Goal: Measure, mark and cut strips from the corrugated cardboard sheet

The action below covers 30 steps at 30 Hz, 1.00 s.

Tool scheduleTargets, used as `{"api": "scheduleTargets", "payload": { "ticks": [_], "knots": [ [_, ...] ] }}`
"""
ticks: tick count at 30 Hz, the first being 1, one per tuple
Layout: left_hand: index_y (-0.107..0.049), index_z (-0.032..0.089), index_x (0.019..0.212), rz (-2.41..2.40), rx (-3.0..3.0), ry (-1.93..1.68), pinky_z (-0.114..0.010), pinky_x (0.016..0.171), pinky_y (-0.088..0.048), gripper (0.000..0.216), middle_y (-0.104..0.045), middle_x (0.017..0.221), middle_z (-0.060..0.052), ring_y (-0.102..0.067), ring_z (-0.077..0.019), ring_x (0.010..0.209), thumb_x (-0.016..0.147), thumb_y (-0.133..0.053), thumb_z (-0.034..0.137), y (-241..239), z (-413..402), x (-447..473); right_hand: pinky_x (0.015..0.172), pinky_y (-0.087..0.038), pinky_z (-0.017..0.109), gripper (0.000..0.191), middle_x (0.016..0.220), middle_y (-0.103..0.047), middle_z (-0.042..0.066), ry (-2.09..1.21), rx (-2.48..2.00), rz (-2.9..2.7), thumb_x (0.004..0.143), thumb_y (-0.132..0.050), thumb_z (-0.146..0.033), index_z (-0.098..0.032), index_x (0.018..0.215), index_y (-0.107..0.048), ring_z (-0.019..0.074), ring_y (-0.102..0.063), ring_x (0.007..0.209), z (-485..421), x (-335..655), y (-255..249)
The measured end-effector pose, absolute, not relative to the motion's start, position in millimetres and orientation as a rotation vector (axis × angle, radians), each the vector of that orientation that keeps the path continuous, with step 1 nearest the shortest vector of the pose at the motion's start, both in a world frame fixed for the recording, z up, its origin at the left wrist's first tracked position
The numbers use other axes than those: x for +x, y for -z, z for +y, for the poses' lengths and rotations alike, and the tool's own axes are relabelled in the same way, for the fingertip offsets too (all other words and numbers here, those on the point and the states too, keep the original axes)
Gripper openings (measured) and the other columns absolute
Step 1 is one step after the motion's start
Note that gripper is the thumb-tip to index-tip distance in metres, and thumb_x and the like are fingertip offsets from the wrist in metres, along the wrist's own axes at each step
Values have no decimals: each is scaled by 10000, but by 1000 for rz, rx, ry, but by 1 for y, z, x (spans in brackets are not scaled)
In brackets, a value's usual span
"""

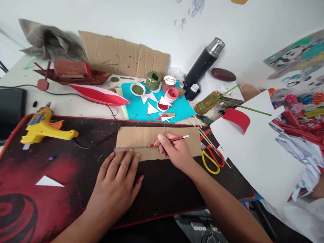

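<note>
A strip of brown cardboard (177,153) lies flat on the dark mat, with a clear ruler (144,149) laid along it. My left hand (118,175) rests with its fingers spread, fingertips pressing on the ruler's left part and the cardboard's lower edge. Pinched in my right hand (174,150) is a red and black pencil (174,139), its tip touching down by the ruler's upper edge. The ruler's right end is hidden under my right hand. Red and yellow handled scissors (214,160) lie just right of the cardboard.
A yellow glue gun (48,126) with its cord lies on the mat (164,195) at left. Behind are a red paper boat (101,96), paint jars (153,81) on blue paper (136,108) and a leaning black thermos (204,62). White paper (263,155) covers the right side.
</note>
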<state>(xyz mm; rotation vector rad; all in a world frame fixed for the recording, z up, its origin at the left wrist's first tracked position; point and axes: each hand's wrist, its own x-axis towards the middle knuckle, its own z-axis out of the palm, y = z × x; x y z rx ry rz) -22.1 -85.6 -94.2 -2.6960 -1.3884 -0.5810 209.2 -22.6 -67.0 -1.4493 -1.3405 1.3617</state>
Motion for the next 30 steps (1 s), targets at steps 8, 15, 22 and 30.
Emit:
{"api": "scheduleTargets", "payload": {
  "ticks": [8, 15, 22, 30],
  "knots": [
    [-708, 77, 1435, -1498, -2703, 646, -610, 1206, -454, 489, -751, 1463, -223, -692, -423, 1325, 1094, -567, 398, 95, -88, -20, 563, -466, 266, 482, 688, -638, -18, -1385, -1424, -1473, 1112, -573, -602, -209, 900, -754, 132, -581, 560, -13, 181, 66],
    [-696, 66, 1470, -1535, -2704, 668, -604, 1226, -428, 522, -738, 1487, -226, -680, -420, 1354, 1105, -539, 405, 97, -88, -18, 648, -496, 277, 419, 686, -654, -20, -1373, -1354, -1599, 1127, -571, -519, -226, 867, -719, 155, -632, 649, -3, 155, 61],
    [-770, 49, 1354, -1524, -2700, 689, -621, 1205, -446, 500, -767, 1426, -247, -678, -442, 1356, 1106, -521, 405, 99, -89, -18, 723, -502, 286, 419, 721, -674, -16, -1343, -1328, -1729, 1132, -570, -468, -238, 797, -671, 162, -655, 720, 5, 134, 57],
    [-760, 67, 1382, -1502, -2682, 709, -599, 1201, -453, 499, -781, 1413, -220, -703, -420, 1315, 1120, -501, 404, 99, -88, -19, 556, -474, 255, 476, 660, -613, -35, -1458, -1194, -1433, 1092, -597, -614, -212, 889, -751, 118, -562, 541, 9, 137, 64]
  ]
}}
